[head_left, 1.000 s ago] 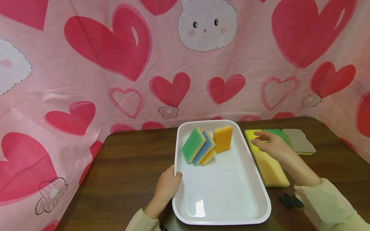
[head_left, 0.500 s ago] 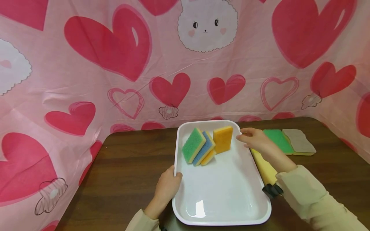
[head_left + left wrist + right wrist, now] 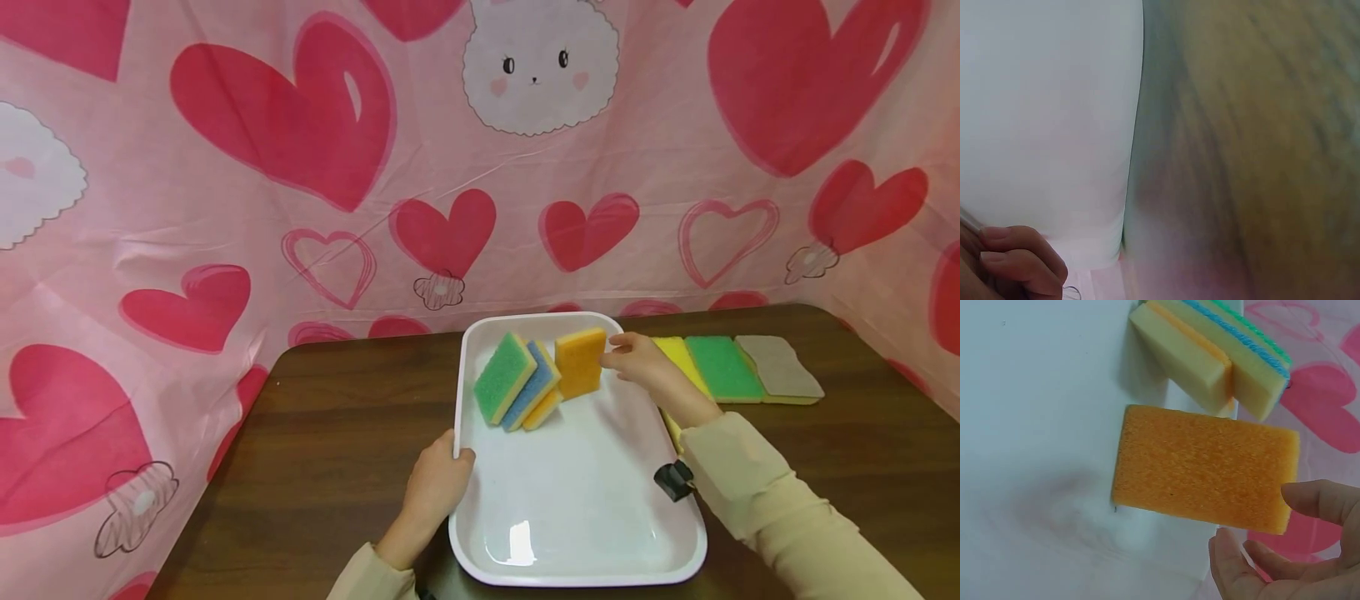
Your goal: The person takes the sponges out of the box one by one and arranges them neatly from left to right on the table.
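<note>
Orange sponge (image 3: 1207, 469): corner btwn parted R fingers (image 3: 1232, 565), ungripped; L fingers (image 3: 1032, 259) curled on tray rim (image 3: 577, 579).

Two hands forward, right reaching farther out than left.
Left hand (image 3: 438, 473): fingers (image 3: 1025, 265) bent in a grip, left thumb (image 3: 466, 457) angled inward; left wrist (image 3: 405, 531) slanting up from below. Right arm (image 3: 787, 508) long, crossing inward from lower right; right hand (image 3: 639, 363) with right thumb (image 3: 1319, 497) held apart from loosely bent fingers.
</note>
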`<action>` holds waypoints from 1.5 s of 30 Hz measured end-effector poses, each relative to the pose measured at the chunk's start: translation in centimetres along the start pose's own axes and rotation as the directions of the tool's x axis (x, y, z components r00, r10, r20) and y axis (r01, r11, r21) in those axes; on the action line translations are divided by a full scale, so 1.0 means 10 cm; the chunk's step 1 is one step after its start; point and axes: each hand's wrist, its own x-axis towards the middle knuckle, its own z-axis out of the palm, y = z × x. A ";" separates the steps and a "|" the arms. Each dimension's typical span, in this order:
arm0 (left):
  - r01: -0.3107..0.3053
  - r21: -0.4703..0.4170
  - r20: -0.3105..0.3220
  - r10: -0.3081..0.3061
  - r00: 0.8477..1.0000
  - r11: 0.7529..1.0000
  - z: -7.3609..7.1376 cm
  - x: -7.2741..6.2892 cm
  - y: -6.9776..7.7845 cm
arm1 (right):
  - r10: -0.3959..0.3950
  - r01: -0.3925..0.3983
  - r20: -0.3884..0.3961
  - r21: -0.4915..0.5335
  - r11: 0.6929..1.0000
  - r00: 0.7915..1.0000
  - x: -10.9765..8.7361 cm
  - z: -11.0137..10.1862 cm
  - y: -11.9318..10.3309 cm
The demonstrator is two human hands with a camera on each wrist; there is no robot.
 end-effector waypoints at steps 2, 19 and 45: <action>-0.001 -0.001 0.000 0.001 1.000 1.000 0.00 0.00 0.00 | 0.005 -0.005 0.000 -0.007 1.000 1.000 0.03 0.02 0.02; 0.001 0.009 0.001 -0.001 1.000 1.000 0.01 0.00 0.01 | -0.024 0.024 0.005 -0.024 0.999 1.000 0.15 0.12 0.09; 0.004 0.000 0.002 -0.004 1.000 1.000 -0.01 0.00 0.00 | -0.032 0.035 0.067 -0.058 0.998 0.997 0.14 0.17 0.19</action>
